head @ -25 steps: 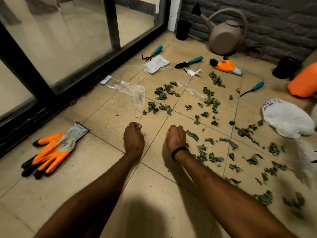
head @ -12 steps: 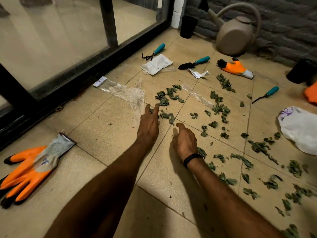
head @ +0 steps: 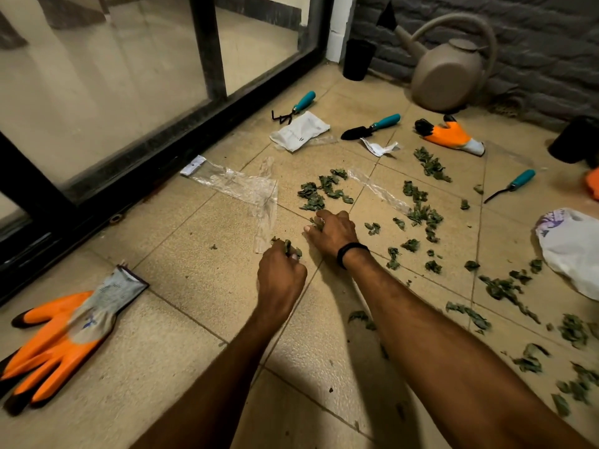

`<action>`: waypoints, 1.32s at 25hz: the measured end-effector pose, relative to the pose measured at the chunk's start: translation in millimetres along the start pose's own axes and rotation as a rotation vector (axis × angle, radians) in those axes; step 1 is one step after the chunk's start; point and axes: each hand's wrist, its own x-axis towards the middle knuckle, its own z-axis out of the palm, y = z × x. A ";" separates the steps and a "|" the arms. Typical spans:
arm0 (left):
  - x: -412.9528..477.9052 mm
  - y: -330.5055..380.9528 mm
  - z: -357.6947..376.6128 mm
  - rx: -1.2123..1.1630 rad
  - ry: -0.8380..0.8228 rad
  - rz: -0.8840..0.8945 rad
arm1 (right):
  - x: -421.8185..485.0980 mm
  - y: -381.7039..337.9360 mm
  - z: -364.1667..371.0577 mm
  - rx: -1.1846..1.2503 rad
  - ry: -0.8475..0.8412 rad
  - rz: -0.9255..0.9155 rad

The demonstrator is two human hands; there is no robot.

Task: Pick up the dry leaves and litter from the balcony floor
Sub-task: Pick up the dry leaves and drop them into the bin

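Dry green leaves point(head: 324, 191) lie scattered over the beige floor tiles, from the middle out to the right edge. My left hand point(head: 280, 273) has its fingers curled round a small bunch of leaves point(head: 289, 247) just above the knuckles. My right hand point(head: 334, 231), with a black band on the wrist, rests on the floor a little further away, its fingers curled over a few leaves point(head: 319, 223). Litter lies nearby: crumpled clear plastic film point(head: 246, 189), a white paper packet point(head: 299, 131) and a torn paper scrap point(head: 379, 148).
An orange and grey glove point(head: 61, 338) lies at the left, another orange glove point(head: 450, 136) at the back. Teal-handled tools point(head: 372, 126) lie about the floor. A beige watering can point(head: 450, 76), black pots point(head: 358, 59) and a white plastic bag point(head: 573, 251) stand around. A glass door frame point(head: 155, 163) runs along the left.
Both hands reached forward from a resting fist position to the nearest leaves, then curled round them. The left hand has drawn back slightly with a bunch of leaves.
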 end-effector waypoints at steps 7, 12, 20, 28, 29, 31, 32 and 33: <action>-12.3 -0.6 -10.4 0.092 0.000 -0.050 | -10.9 -2.2 -5.1 0.118 0.146 -0.001; -5.6 5.1 -3.4 0.349 -0.030 0.078 | -17.4 25.3 -32.6 0.476 0.144 0.228; -3.7 3.4 7.5 0.526 -0.119 0.131 | -26.2 31.4 -34.9 0.087 -0.101 0.041; -18.8 -5.3 -6.5 0.347 -0.119 0.090 | -42.2 21.2 -18.8 -0.142 -0.117 0.035; -20.2 -4.2 -9.1 0.347 -0.128 0.076 | -43.4 19.3 -13.8 -0.177 -0.113 0.000; -24.0 -1.2 -14.9 0.378 -0.111 0.086 | -41.2 18.0 -4.2 -0.240 -0.085 -0.061; -27.2 0.2 -17.3 0.423 -0.069 0.103 | -39.6 17.8 -0.4 -0.241 -0.063 -0.090; -30.8 0.8 -18.1 0.474 -0.020 0.109 | -38.7 17.5 1.6 -0.228 -0.033 -0.117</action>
